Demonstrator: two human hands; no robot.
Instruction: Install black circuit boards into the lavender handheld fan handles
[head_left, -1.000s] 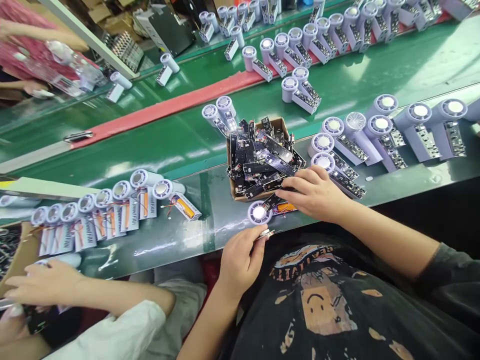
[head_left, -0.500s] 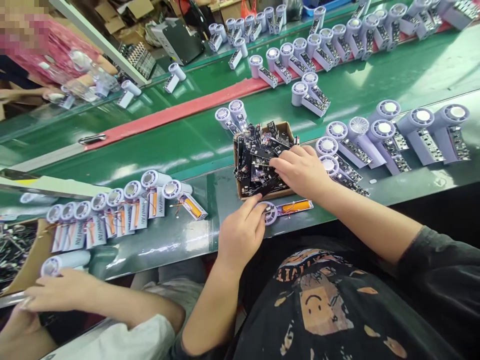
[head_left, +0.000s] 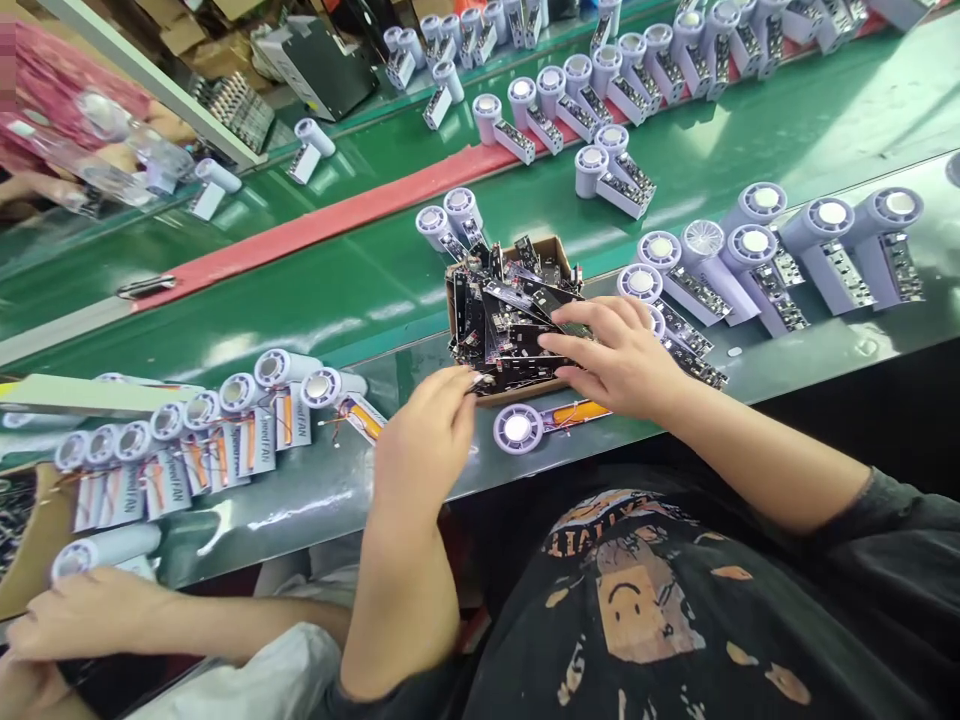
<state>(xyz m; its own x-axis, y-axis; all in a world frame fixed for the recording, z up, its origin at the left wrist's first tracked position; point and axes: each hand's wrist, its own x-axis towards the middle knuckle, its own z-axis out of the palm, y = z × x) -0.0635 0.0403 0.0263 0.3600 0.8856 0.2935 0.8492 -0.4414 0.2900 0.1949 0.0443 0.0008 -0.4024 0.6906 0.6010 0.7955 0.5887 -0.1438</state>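
A cardboard box point(head_left: 568, 255) heaped with black circuit boards point(head_left: 517, 325) stands on the dark green bench. My right hand point(head_left: 619, 350) reaches over its right side, fingers apart on the boards, with no board clearly gripped. At the front left corner, my left hand point(head_left: 439, 415) has its fingertips pinched together on a small end of a circuit board; how much of the board it holds is unclear. In front of the box lies a purple fan point(head_left: 518, 428) with an orange battery point(head_left: 576, 413) in its open handle.
Fans with fitted boards point(head_left: 831, 215) stand at the right. Fans with orange batteries point(head_left: 238, 392) line the left. A co-worker's hands point(head_left: 97, 610) are at the lower left. A red strip point(head_left: 337, 217) crosses the green conveyor, with more fans beyond.
My left hand has moved left, off the purple fan, to the box's front left corner. The fingers of my right hand have spread over the boards. The whole view has shifted slightly.
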